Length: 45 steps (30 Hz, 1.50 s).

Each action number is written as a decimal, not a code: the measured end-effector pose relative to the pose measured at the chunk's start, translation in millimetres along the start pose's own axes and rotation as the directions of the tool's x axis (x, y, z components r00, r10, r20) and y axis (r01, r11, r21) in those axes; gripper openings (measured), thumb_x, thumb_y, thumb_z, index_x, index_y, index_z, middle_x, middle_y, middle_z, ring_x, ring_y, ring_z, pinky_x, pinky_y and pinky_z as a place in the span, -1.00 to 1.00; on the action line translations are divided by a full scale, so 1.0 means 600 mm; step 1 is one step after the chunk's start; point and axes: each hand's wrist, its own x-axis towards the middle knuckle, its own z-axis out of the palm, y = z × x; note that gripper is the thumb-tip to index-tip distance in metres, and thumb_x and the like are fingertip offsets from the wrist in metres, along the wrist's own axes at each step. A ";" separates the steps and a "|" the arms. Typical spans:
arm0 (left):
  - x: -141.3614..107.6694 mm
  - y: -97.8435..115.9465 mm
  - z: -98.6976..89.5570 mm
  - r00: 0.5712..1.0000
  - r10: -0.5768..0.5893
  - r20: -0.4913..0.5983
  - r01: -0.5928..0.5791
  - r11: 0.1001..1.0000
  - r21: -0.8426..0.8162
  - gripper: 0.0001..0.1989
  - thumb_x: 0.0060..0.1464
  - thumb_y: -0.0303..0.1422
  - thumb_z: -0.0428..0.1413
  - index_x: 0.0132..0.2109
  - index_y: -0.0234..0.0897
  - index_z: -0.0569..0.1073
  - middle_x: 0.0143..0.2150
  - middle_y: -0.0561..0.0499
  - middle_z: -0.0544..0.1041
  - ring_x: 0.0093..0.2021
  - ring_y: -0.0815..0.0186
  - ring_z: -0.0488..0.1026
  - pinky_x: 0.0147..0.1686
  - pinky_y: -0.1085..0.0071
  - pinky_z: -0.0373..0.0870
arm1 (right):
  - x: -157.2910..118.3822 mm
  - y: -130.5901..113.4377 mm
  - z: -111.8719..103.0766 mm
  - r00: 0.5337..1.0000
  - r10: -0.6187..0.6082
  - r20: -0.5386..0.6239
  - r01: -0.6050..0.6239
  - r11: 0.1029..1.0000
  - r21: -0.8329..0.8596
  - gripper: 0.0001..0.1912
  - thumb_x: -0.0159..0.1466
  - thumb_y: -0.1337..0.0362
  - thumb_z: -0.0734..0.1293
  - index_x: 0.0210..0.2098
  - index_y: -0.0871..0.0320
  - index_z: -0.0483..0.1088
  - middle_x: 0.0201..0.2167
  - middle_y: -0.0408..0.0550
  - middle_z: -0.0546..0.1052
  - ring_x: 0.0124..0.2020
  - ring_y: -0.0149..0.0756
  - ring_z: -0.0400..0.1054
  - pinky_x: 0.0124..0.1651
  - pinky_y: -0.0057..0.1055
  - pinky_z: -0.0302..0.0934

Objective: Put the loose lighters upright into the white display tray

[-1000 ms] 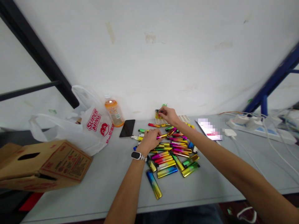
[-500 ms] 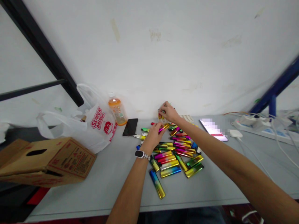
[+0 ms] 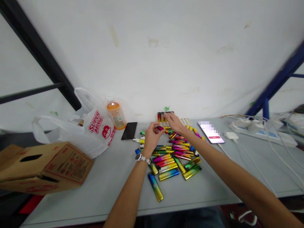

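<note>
My left hand (image 3: 152, 136) is closed on a purple metallic lighter (image 3: 160, 128), held tilted above the desk. A short row of upright lighters (image 3: 162, 117) with dark tops stands against the wall. My right hand (image 3: 175, 123) reaches to the right part of that row, its fingers bent and close to the standing lighters. What its fingertips hold, if anything, is hidden. Beneath and in front of both hands lies a loose pile of shiny lighters (image 3: 169, 173) in gold, blue, green, pink and red. One blue and gold lighter (image 3: 155, 187) lies nearest the desk's front edge.
On the left are a cardboard box (image 3: 68, 164), a white plastic bag (image 3: 97, 139), an orange drink bottle (image 3: 117, 115) and a dark phone (image 3: 129, 131). A lit phone (image 3: 210, 131), a white charger (image 3: 232, 136) and a cabled power strip (image 3: 263, 131) lie right. The wall closes off the back.
My left hand has risen slightly from the pile and now shows a purple lighter. My right hand has shifted down and right of the row, leaving more upright lighters visible. The view has turned slightly.
</note>
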 end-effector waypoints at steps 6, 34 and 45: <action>-0.012 0.029 0.016 0.998 0.060 0.037 -0.058 0.997 -0.041 -0.71 0.03 -0.22 0.28 -0.14 -0.27 0.50 -0.43 0.09 0.49 -0.47 0.40 0.35 -0.44 0.47 0.28 | -0.096 -0.033 -0.006 0.964 0.223 0.146 -0.265 0.857 0.442 -0.26 0.34 -0.29 -0.03 -0.48 0.18 0.41 -0.49 -0.06 0.46 -0.40 -0.26 0.29 -0.26 -0.34 0.14; -0.019 0.011 0.008 0.930 0.204 0.306 -0.308 0.886 0.348 -0.89 0.21 -0.31 0.12 -0.25 -0.23 0.48 -0.21 -0.02 0.53 -0.13 0.22 0.47 -0.08 0.26 0.40 | -0.144 -0.047 -0.002 0.920 0.360 -0.154 -0.243 0.834 0.496 -0.42 0.36 -0.17 0.08 -0.62 0.09 0.13 -0.68 -0.21 0.15 -0.59 -0.37 0.08 -0.47 -0.37 -0.03; -0.018 0.015 0.005 0.930 0.204 0.305 -0.310 0.881 0.358 -0.88 0.22 -0.34 0.11 -0.29 -0.24 0.49 -0.24 -0.03 0.53 -0.14 0.21 0.47 -0.05 0.24 0.39 | -0.142 -0.057 0.008 0.941 0.338 -0.028 -0.201 0.621 0.758 -0.54 0.28 -0.23 0.22 -0.38 0.05 0.20 -0.68 -0.33 0.12 -0.71 -0.48 -0.05 -0.65 -0.49 -0.13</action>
